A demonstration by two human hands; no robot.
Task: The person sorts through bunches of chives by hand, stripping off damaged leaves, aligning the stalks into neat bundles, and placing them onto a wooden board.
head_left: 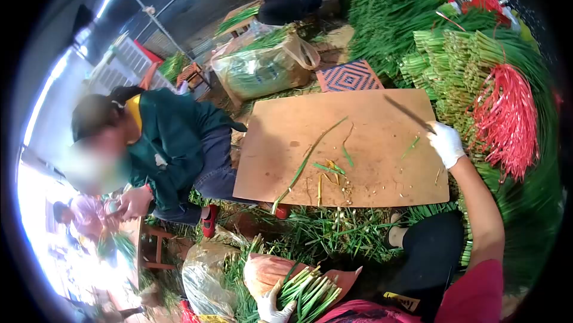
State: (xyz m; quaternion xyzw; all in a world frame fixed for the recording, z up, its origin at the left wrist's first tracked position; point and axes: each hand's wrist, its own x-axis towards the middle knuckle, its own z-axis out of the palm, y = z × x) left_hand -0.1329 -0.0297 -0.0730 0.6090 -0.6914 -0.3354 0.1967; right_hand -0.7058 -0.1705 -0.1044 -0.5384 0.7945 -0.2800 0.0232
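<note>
My right hand [446, 145], in a white glove, is closed around the handle of a knife [407, 112] at the right edge of the wooden board [358, 108]. Its dark blade points up and left, over the board. At the bottom of the view my left hand [274, 305], also gloved, grips a bunch of green stalks [310, 290] with pale cut ends. An orange-pink sheet [265, 269] lies beside the bunch. On the board are one long green stalk [307, 162], yellowed pieces [319, 189] and small scraps.
Large heaps of green stalks [388, 19] rise at the right, with red ties [507, 120] hanging over them. A seated person [173, 126] is left of the board. A filled plastic bag [262, 66] stands behind it. Loose greens [322, 233] cover the floor.
</note>
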